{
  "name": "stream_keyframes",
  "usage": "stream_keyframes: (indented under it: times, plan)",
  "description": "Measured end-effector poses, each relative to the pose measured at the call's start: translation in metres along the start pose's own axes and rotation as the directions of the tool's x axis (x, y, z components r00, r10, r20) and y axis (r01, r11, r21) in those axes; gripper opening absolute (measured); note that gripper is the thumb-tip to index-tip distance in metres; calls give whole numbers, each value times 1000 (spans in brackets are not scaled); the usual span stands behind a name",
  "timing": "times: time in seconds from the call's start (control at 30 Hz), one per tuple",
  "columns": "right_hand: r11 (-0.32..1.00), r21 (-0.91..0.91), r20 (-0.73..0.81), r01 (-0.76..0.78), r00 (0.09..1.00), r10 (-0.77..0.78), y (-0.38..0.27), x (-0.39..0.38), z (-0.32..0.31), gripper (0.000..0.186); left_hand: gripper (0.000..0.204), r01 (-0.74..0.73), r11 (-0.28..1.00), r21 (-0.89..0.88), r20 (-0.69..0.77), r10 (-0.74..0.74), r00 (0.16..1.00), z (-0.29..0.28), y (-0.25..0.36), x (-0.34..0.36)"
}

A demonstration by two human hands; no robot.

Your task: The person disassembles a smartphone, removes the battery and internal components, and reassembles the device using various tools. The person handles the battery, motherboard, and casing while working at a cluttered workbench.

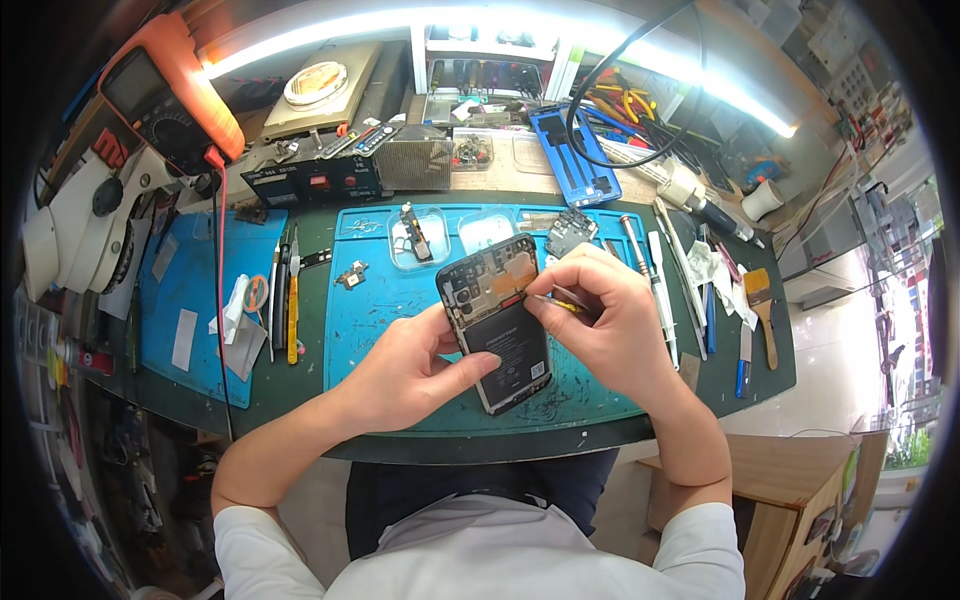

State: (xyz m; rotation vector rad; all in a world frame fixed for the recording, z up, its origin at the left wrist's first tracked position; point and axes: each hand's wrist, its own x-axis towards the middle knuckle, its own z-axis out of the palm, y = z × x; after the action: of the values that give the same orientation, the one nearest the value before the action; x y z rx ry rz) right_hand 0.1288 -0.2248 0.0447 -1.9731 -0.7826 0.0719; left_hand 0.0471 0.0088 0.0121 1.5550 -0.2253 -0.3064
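An opened phone [505, 345] is held tilted above the blue work mat [400, 350]; its black battery and upper inner parts lie bare. My left hand [420, 360] is closed around the phone's left side, thumb over the battery's edge. At the phone's upper right edge, my right hand [600, 315] pinches a slim metal tool [562, 301] that looks like tweezers, partly covered by the fingers. Behind the phone sit a clear tray [432, 258] with a phone part [413, 232] standing in it, a second clear tray [485, 225] and a dark board-like part [572, 232].
On the left mat [200, 300] lie scraps, beside a yellow knife [293, 310]. An orange multimeter [170, 95] and a black power box [312, 182] stand behind. A blue phone frame [575, 155], a brush [762, 305] and several thin tools lie to the right.
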Motion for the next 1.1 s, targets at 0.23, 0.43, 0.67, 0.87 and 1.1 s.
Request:
stream_keyframes:
  times: [0.23, 0.43, 0.67, 0.87, 1.1]
  plan:
    - [997, 73, 0, -2, 1000, 2, 0, 0, 1, 11, 46, 11, 997, -72, -22, -12, 1000, 1, -3, 0]
    - [942, -107, -29, 317, 946, -322, 13, 1, 5, 22, 48, 44, 980, -193, -15, -48, 999, 0, -3, 3]
    - [837, -280, 49, 470, 878, -476, 11, 0, 15, 28, 54, 24, 975, -220, -2, -25, 1000, 1, -6, 3]
    - [823, -297, 70, 485, 870, -488, 5, -2, 13, 31, 66, -68, 994, -85, -4, 68, 998, 6, -8, 4]
    - [815, -416, 117, 404, 912, -392, -15, -10, 8, 41, 93, -169, 927, -335, 103, 214, 971, 22, -23, 5]
